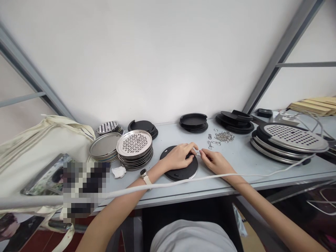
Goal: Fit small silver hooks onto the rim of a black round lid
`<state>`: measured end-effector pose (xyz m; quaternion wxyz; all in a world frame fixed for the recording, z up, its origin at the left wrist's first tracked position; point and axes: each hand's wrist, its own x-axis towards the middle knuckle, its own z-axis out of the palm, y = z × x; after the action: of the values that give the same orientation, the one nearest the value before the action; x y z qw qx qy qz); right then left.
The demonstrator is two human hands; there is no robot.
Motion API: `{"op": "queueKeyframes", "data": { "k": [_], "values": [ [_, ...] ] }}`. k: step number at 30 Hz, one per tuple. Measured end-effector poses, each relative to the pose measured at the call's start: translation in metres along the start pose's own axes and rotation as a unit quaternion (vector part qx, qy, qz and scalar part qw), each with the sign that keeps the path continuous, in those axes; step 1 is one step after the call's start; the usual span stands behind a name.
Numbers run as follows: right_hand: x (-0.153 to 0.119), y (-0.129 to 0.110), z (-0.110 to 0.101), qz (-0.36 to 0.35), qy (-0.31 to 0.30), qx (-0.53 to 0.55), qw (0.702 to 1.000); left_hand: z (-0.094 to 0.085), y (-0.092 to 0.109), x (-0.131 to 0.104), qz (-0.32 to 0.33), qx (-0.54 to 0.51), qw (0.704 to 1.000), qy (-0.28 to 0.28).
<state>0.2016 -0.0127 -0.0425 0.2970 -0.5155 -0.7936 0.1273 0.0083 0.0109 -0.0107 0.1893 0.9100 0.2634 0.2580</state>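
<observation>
A black round disc [181, 172] with a silvery rim lies on the table in front of me. My left hand [181, 156] rests over its top, fingers curled around the right edge and gripping it. At that edge my right hand [214, 161] pinches a small metal wire clip [198, 154] between thumb and forefinger. The clip reaches toward the fingers of my left hand; whether it touches the disc is hidden. Beyond my hands lies a loose heap of similar wire clips [224, 137], with a few strays beside it.
Stacked metal grater discs [134, 143] and plain metal discs [105, 145] stand left. Black round holders [193, 120] sit along the wall, more [233, 120] farther right. Assembled graters [291, 136] are piled right. A white cable [162, 184] crosses before my forearms; a cloth bag [52, 140] hangs left.
</observation>
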Motion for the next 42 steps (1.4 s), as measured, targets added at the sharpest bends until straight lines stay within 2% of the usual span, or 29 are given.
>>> {"op": "queueKeyframes", "data": {
  "k": [10,17,24,30,35,42],
  "values": [
    [0.001,0.000,0.002,0.002,0.006,0.026,1.000,0.001,0.002,-0.002,-0.009,-0.036,0.999,0.008],
    [0.000,-0.006,-0.002,0.001,0.008,0.054,0.998,0.001,0.003,-0.001,-0.022,0.045,0.998,0.029],
    [0.002,-0.010,-0.005,-0.056,0.057,0.024,0.996,0.005,0.008,-0.002,-0.151,0.210,0.966,-0.012],
    [0.002,-0.010,-0.003,-0.045,-0.006,0.010,0.999,-0.003,0.010,-0.002,-0.120,0.229,0.964,-0.058],
    [0.003,-0.009,-0.003,-0.054,-0.021,-0.006,0.998,-0.006,0.007,-0.003,-0.087,0.212,0.971,-0.069],
    [0.003,-0.009,-0.003,-0.063,-0.036,-0.015,0.997,-0.003,0.010,-0.005,-0.002,0.205,0.974,-0.091]
  ]
}}
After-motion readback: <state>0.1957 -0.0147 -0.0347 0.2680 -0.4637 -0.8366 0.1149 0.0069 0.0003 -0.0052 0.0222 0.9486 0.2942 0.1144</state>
